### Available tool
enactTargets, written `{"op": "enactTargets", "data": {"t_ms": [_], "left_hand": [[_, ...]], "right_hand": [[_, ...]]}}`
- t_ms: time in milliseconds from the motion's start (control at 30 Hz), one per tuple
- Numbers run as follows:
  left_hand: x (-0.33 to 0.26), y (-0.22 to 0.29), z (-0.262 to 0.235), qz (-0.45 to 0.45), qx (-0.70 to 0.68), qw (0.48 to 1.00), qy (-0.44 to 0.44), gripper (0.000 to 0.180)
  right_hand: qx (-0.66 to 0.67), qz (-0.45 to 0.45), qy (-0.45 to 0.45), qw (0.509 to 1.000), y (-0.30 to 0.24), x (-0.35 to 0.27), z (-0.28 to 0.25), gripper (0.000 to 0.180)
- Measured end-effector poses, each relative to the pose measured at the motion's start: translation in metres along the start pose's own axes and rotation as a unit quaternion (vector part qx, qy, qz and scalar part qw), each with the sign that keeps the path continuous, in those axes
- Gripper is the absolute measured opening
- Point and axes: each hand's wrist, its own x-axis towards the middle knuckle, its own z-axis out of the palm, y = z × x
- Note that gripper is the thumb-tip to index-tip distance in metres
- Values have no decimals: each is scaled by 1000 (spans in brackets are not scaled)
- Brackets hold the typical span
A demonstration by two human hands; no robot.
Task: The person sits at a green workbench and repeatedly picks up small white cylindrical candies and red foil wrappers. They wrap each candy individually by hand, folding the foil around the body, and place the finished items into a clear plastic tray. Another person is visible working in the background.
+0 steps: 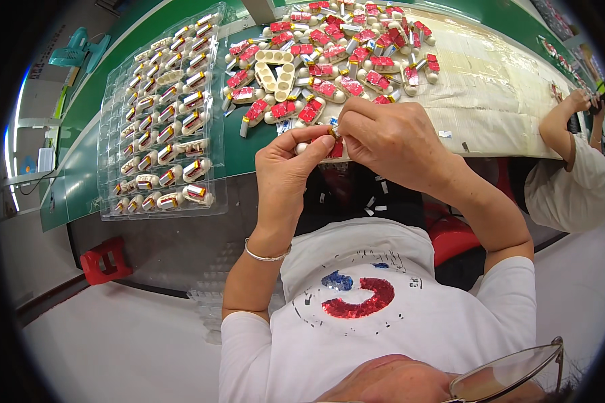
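My left hand (282,164) is closed, pinching a small cream-coloured rounded piece with a red patch (335,149) between thumb and forefinger at the table's near edge. Over the same piece, the fingertips of my right hand (393,138) are pinched together at its small yellow-and-silver part. Whether they grip that part is hidden by the fingers. Just beyond my hands lies a heap of similar cream pieces (349,85) with red patches and silver cylinders. Three cream strips with round hollows (275,57) lie in a triangle among them.
Left of the heap, a clear plastic tray (111,161) holds rows of cream pieces with silver cylinders. Cream sheeting (484,87) covers the green table's right side. Another person's arm (559,127) reaches in at the right. A red stool (106,260) stands on the floor.
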Motion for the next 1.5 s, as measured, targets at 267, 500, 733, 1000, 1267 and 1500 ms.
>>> {"op": "enactTargets", "data": {"t_ms": [267, 500, 733, 1000, 1267, 1500], "left_hand": [[-2, 1, -1, 20, 11, 1000, -3, 20], [-6, 4, 0, 21, 21, 1000, -2, 20], [-6, 1, -2, 27, 25, 999, 8, 20], [1, 0, -14, -27, -89, 994, -64, 21], [4, -7, -27, -114, -279, 948, -105, 26], [-4, 2, -6, -108, -249, 955, -121, 20]], "right_hand": [[10, -10, -2, 1000, -2, 2, -3, 14], [0, -10, 4, 1000, -4, 0, 0, 11], [-23, -12, 76, 997, -9, -2, 11, 14], [443, 181, 108, 871, 10, -5, 1, 2], [354, 177, -73, 915, 36, -42, -16, 18], [571, 232, 29, 787, 7, -31, 6, 30]]}}
